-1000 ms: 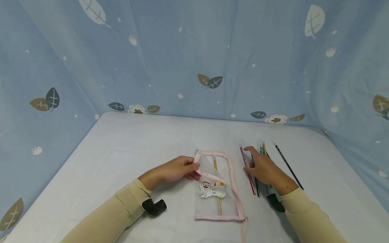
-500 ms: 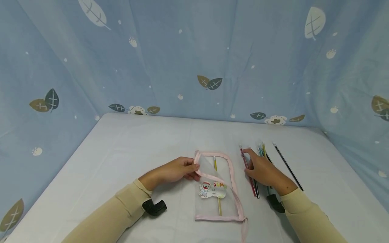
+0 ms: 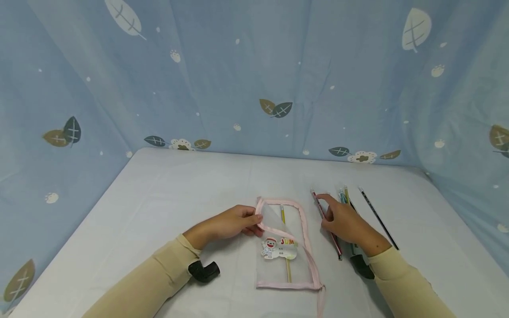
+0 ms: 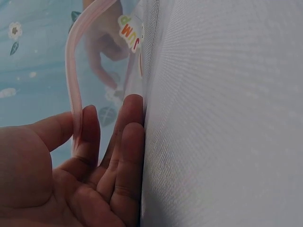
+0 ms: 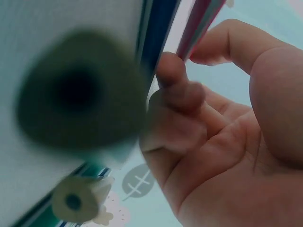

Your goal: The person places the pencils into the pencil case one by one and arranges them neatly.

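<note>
A clear mesh pouch [image 3: 274,274] with pink trim and a "JUM" cartoon label lies flat, its upper flap partly lifted. My left hand [image 3: 236,221] holds that flap at its left edge; in the left wrist view, thumb and index finger pinch the pink trim [image 4: 72,85]. One yellow pencil [image 3: 282,216] shows through the pouch. To the pouch's right, my right hand [image 3: 347,223] pinches a red pencil [image 3: 317,203] between thumb and fingers. In the right wrist view the red pencil [image 5: 201,26] sits at the fingertips, with a dark blue pencil [image 5: 161,33] close beside it.
Several pencils [image 3: 346,194] lie bunched behind my right hand, partly hidden by it. Farther right is a single black pencil [image 3: 377,216]. A white cloth covers the table [image 3: 191,185], and blue leaf-print curtain [image 3: 222,79] stands around its back and sides.
The right hand's fingers have closed on the red pencil, which has turned so its near end swings right and its far end slightly left. My left hand and the pouch have stayed put.
</note>
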Tool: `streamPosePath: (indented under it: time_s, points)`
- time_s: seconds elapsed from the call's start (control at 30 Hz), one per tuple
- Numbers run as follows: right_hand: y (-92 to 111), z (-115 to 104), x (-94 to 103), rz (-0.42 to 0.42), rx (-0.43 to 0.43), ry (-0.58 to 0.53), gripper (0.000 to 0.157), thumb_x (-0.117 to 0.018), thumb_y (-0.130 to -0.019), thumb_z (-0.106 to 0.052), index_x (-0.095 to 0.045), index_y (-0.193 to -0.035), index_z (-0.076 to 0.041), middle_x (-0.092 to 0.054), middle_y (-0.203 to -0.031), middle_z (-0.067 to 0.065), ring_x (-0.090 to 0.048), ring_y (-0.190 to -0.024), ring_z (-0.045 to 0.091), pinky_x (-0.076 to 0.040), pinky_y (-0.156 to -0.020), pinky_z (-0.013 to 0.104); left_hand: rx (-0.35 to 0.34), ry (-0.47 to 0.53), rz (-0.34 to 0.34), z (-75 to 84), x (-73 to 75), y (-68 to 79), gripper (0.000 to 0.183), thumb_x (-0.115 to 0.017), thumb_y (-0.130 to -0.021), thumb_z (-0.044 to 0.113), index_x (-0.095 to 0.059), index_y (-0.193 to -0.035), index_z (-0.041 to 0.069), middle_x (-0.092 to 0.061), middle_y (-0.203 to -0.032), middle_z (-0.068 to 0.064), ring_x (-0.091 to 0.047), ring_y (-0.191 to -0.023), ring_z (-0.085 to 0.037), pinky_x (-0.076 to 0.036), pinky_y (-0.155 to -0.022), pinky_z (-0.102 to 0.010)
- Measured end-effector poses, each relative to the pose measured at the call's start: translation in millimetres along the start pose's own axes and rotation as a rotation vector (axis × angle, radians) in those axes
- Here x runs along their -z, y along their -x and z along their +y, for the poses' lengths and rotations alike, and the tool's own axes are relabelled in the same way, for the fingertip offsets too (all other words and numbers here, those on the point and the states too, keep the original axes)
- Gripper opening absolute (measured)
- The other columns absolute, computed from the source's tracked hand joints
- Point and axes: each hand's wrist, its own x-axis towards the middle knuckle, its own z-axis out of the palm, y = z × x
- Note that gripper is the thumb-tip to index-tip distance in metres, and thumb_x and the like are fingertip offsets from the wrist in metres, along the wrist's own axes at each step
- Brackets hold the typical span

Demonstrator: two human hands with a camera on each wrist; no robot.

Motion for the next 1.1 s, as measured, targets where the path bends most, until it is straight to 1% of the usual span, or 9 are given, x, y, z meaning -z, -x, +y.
streamPosePath:
  time_s: [0.1,0.27,0.5,0.67,0.8,0.97,1.1]
  points:
    - [-0.5,0.2,0.6,0.019,0.003,0.003,0.069,-0.063,-0.086,0.0,-0.035,-0.149,-0.002,-0.058,-0.072,0.0,-0.048,-0.057,0.012,-0.042,-0.047,0.027,0.003,0.002,0.005,0.1,-0.2,-0.6,0.029,-0.049,-0.107,0.027,-0.063,-0.109,0.002,-0.075,-0.103,-0.011,-0.069,-0.098,-0.013,-0.058,-0.089,-0.029]
    - [-0.2,1.7,1.4,0.059,0.034,0.007,0.069,-0.063,-0.086,0.001,-0.035,-0.149,0.0,-0.059,-0.073,0.0,-0.049,-0.057,0.011,-0.042,-0.048,0.026,-0.002,-0.011,0.005,1.4,-1.1,-0.6,0.03,-0.048,-0.107,0.027,-0.063,-0.108,0.001,-0.074,-0.104,-0.013,-0.069,-0.099,-0.014,-0.058,-0.089,-0.029]
    - [-0.2,0.5,0.3,0.09,0.03,-0.064,0.069,-0.063,-0.087,0.002,-0.034,-0.15,-0.004,-0.061,-0.083,0.005,-0.054,-0.054,0.012,-0.048,-0.045,0.028,0.001,-0.024,0.005,0.8,-1.8,0.1,0.03,-0.049,-0.107,0.026,-0.063,-0.108,0.0,-0.075,-0.104,-0.013,-0.069,-0.098,-0.013,-0.058,-0.089,-0.029]
    - [-1.0,-1.1,-1.2,0.103,0.049,-0.096,0.068,-0.063,-0.088,0.002,-0.035,-0.15,-0.006,-0.06,-0.089,0.007,-0.057,-0.059,0.012,-0.051,-0.046,0.028,0.005,-0.03,0.015,0.1,-1.7,0.7,0.029,-0.049,-0.106,0.026,-0.064,-0.107,0.001,-0.075,-0.103,-0.01,-0.069,-0.097,-0.013,-0.059,-0.089,-0.029]
    - [-1.7,-3.0,-2.1,0.117,0.052,-0.107,0.074,-0.065,-0.086,0.003,-0.033,-0.152,-0.008,-0.058,-0.094,0.008,-0.057,-0.062,0.012,-0.051,-0.048,0.027,0.0,-0.032,0.02,-0.3,-2.0,1.3,0.029,-0.051,-0.106,0.027,-0.064,-0.104,0.002,-0.075,-0.102,-0.009,-0.069,-0.097,-0.013,-0.059,-0.088,-0.029]
    - [0.7,-5.8,-1.1,0.14,0.045,-0.131,0.086,-0.065,-0.084,0.004,-0.022,-0.157,-0.014,-0.055,-0.098,0.011,-0.056,-0.063,0.013,-0.048,-0.048,0.026,-0.003,-0.032,0.021,-2.0,-3.5,0.6,0.027,-0.051,-0.106,0.027,-0.063,-0.103,0.002,-0.075,-0.102,-0.008,-0.07,-0.097,-0.013,-0.058,-0.088,-0.029]
    - [4.1,-7.3,1.7,0.121,0.046,-0.249,0.098,-0.061,-0.084,0.007,-0.007,-0.161,-0.021,-0.052,-0.1,0.015,-0.058,-0.059,0.013,-0.052,-0.047,0.03,-0.002,-0.027,0.023,-2.0,-4.6,-0.3,0.027,-0.051,-0.106,0.026,-0.063,-0.105,0.002,-0.075,-0.102,-0.009,-0.07,-0.096,-0.014,-0.059,-0.088,-0.029]
